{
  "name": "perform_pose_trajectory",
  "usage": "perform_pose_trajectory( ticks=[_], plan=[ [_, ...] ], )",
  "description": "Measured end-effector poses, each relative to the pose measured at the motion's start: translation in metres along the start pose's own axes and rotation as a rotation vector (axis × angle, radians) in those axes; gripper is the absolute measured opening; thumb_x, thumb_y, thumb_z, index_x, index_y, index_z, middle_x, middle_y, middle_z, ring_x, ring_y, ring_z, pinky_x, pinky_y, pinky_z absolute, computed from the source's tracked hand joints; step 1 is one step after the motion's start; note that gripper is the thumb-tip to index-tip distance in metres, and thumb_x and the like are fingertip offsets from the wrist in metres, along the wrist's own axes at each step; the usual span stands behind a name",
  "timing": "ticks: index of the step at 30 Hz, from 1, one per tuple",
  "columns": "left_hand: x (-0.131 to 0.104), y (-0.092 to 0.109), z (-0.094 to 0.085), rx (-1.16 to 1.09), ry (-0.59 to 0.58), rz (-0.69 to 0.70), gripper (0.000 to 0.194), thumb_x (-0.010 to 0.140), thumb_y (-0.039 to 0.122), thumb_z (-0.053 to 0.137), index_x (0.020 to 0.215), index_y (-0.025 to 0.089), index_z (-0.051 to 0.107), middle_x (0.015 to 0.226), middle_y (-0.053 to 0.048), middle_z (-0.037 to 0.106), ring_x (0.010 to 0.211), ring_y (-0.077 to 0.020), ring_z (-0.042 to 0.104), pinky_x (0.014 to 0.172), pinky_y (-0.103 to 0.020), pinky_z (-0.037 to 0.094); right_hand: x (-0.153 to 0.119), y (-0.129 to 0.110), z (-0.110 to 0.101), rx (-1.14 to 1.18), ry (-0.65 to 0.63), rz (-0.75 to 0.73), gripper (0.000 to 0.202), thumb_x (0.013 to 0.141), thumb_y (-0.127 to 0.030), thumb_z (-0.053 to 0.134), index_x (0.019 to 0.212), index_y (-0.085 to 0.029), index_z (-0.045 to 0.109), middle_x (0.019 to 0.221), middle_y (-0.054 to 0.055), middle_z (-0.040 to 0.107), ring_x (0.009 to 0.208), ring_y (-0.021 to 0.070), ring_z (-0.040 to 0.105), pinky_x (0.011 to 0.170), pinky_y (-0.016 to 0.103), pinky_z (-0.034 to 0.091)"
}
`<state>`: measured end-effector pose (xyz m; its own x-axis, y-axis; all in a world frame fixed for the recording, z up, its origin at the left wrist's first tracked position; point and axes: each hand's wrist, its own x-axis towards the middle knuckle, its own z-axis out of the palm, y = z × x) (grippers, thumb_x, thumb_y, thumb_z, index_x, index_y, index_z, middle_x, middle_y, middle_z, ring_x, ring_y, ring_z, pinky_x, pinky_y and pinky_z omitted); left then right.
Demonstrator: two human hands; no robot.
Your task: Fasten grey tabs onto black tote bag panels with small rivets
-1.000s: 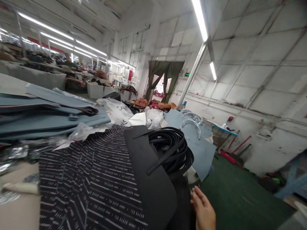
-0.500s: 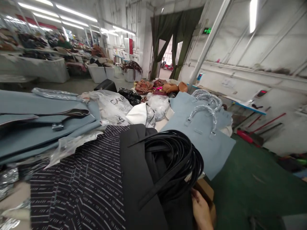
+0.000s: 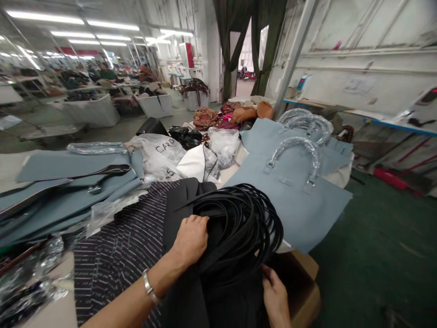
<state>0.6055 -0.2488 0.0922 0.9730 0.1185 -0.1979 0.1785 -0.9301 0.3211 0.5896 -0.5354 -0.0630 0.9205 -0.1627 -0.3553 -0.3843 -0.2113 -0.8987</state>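
Note:
A large coil of thin black straps (image 3: pixel 251 228) lies on a stack of black panels (image 3: pixel 235 296) in front of me. My left hand (image 3: pixel 193 237) is closed at the coil's left side, its fingertips curled over a black panel's edge; the fingertips are partly hidden. At the stack's right edge, my right hand (image 3: pixel 275 294) pinches the black material between thumb and fingers. Black lining fabric with white printed lines (image 3: pixel 119 246) spreads to the left, partly beneath my left forearm.
Pale blue handbags (image 3: pixel 252 168) with plastic-wrapped handles lie behind the straps, and more blue bag pieces (image 3: pixel 75 166) lie left. Between them are a marked plastic bag (image 3: pixel 157 155) and a white piece (image 3: pixel 193 161). An open cardboard box (image 3: pixel 309 291) stands below right.
My left hand has come into view from below and closed at the coil's left side. The right hand stays at the stack's right edge. The view has tilted down.

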Motion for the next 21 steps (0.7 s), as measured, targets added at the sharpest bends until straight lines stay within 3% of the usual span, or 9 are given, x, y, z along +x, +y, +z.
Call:
perform_pose_trajectory(
  ticks=[2, 5, 9, 13, 17, 21],
  plan=[
    [0.012, 0.010, 0.000, 0.036, -0.011, -0.044, 0.038, 0.089, 0.009, 0.044, 0.121, 0.006, 0.063, 0.113, -0.020, 0.069, 0.114, -0.0358, 0.059, 0.101, -0.053, 0.041, 0.002, -0.003, 0.002, 0.023, -0.008, -0.007, 0.045, 0.060, -0.044, 0.060, 0.092, -0.018, 0.077, 0.103, 0.011, 0.078, 0.102, 0.0317, 0.071, 0.097, 0.042, 0.053],
    [0.009, 0.015, 0.003, 0.035, -0.027, -0.092, 0.037, 0.088, 0.006, 0.043, 0.119, 0.004, 0.062, 0.105, -0.021, 0.069, 0.107, -0.0358, 0.061, 0.096, -0.052, 0.041, 0.003, -0.005, 0.006, 0.006, -0.001, -0.035, 0.043, 0.062, -0.041, 0.057, 0.093, -0.018, 0.076, 0.102, 0.011, 0.077, 0.100, 0.0305, 0.071, 0.095, 0.041, 0.054],
    [-0.001, 0.018, 0.010, -0.100, -0.010, -0.152, 0.043, 0.086, 0.001, 0.042, 0.126, 0.008, 0.057, 0.116, -0.021, 0.066, 0.116, -0.0332, 0.057, 0.101, -0.049, 0.037, 0.006, -0.005, 0.006, -0.005, -0.024, -0.060, 0.043, 0.066, -0.039, 0.054, 0.098, -0.019, 0.074, 0.101, 0.010, 0.077, 0.099, 0.0293, 0.072, 0.091, 0.038, 0.055],
    [-0.007, 0.023, 0.019, -0.432, -0.013, -0.231, 0.032, 0.089, 0.001, 0.040, 0.113, 0.013, 0.057, 0.111, -0.015, 0.068, 0.106, -0.0253, 0.063, 0.099, -0.040, 0.041, 0.018, -0.011, -0.003, -0.042, -0.053, -0.066, 0.042, 0.069, -0.043, 0.056, 0.097, -0.018, 0.073, 0.093, 0.009, 0.078, 0.088, 0.0290, 0.073, 0.080, 0.037, 0.056],
    [-0.006, 0.025, 0.031, -0.890, -0.069, -0.336, 0.024, 0.087, 0.001, 0.043, 0.099, 0.019, 0.053, 0.098, -0.006, 0.071, 0.095, -0.0157, 0.067, 0.090, -0.026, 0.048, 0.031, -0.026, -0.007, -0.066, 0.014, -0.072, 0.042, 0.069, -0.045, 0.058, 0.097, -0.018, 0.074, 0.085, 0.009, 0.077, 0.081, 0.0288, 0.071, 0.069, 0.034, 0.054],
    [0.008, 0.019, 0.042, -1.235, -0.169, -0.538, 0.013, 0.080, 0.012, 0.059, 0.090, 0.017, 0.054, 0.080, -0.005, 0.069, 0.071, -0.0152, 0.067, 0.070, -0.025, 0.053, 0.037, -0.041, 0.006, 0.045, 0.007, -0.005, 0.047, 0.063, -0.050, 0.072, 0.094, -0.016, 0.075, 0.092, 0.010, 0.078, 0.094, 0.0317, 0.069, 0.078, 0.035, 0.054]
  ],
)
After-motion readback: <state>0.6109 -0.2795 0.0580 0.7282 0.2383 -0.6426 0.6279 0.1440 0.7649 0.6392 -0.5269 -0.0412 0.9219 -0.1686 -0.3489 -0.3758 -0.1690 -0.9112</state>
